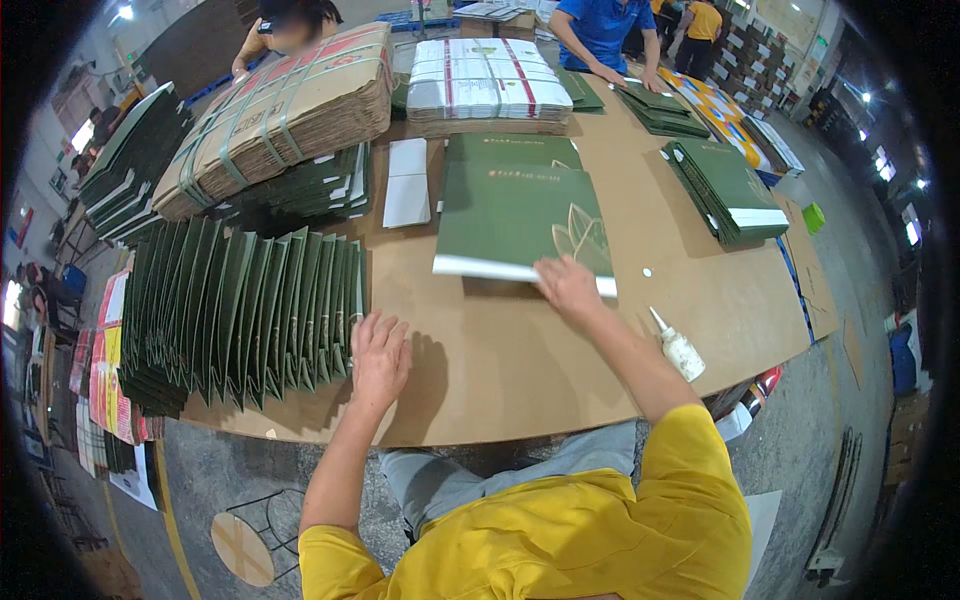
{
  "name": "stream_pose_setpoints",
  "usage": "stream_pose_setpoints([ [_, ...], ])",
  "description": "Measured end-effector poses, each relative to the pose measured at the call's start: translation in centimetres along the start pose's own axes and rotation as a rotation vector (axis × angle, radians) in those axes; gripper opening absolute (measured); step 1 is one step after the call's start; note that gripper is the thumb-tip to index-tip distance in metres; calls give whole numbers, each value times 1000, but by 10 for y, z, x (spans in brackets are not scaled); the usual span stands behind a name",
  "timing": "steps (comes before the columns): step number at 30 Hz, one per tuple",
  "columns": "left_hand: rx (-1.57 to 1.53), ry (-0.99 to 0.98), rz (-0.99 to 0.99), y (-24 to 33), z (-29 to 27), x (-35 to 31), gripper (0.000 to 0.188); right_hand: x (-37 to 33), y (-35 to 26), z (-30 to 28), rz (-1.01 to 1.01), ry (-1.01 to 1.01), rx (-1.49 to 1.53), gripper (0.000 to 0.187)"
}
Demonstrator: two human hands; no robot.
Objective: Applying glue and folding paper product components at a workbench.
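Observation:
Just right of the table's middle lie green paper bags [505, 215] with a white edge strip and a gold leaf print, one overlapping another. My right hand [572, 287] grips the top bag at its white near edge, which looks slightly raised over a shadow. My left hand [380, 360] is at the right end of a standing row of green folded bags [245, 310]; its fingers are stretched out beside the last one, and whether they touch it I cannot tell. To the right of my right forearm lies a white squeeze bottle [680, 345] with a pointed nozzle.
A white card stack [407, 185] lies behind my left hand. Strapped brown bundles [290, 110] and a white bundle [487, 85] stand at the back. More green bags [725, 185] are stacked at right. A person in blue [605, 35] handles bags across the table. A round stool [242, 550] stands lower left.

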State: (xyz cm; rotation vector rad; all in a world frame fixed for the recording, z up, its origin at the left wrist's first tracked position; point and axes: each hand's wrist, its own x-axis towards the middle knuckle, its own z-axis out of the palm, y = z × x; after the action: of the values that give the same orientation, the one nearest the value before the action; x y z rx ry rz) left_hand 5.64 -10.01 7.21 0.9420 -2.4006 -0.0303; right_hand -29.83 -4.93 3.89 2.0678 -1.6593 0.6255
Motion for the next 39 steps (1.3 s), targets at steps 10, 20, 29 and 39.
stream_pose_setpoints([
  [10, -101, -20, 45, 37, 93, 47, 32, -146, -130, -116, 41, -388, 496, 46],
  [20, -64, -243, -57, 44, 84, 44, 18, -153, -102, -85, 305, -360, 217, 62],
  [29, -705, -359, -467, 11, 74, 50, 12, -154, -90, -81, 351, -299, 340, 67],
  [39, -1733, 120, -726, 36, 74, 104, 17, -78, -56, -195, 490, -416, 384, 91],
])
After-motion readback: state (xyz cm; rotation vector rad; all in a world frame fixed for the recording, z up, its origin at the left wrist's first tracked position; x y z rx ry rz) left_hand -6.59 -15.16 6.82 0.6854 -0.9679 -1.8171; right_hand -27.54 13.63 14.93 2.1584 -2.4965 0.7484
